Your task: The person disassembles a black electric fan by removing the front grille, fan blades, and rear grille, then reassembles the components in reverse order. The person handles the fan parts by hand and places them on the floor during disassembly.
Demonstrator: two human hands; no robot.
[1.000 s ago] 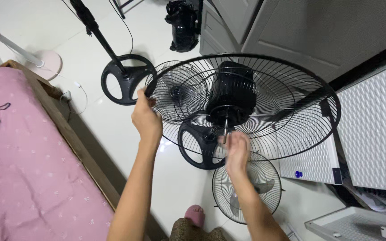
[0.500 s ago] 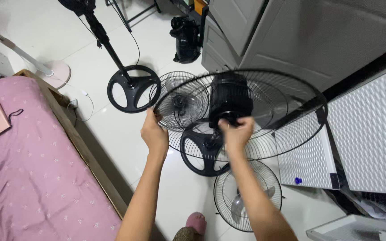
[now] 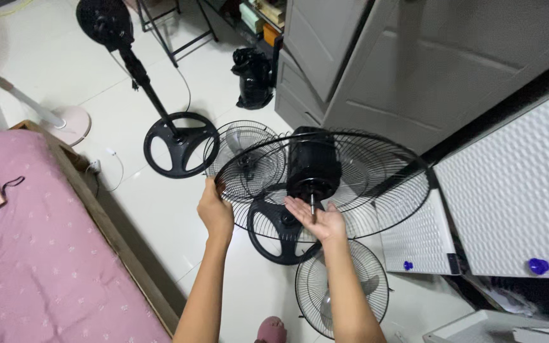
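Fan assembly in hand: left hand [image 3: 215, 213] clamps the rear guard [image 3: 376, 166] rim, right hand [image 3: 316, 219] lies open beneath the motor [image 3: 313, 163] shaft, so a blade seems due next.

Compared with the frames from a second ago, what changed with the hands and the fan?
The right hand let go of the motor shaft and now lies open, palm up, beneath it. The left hand kept its grip on the fan guard rim. The other fan stand stayed put.
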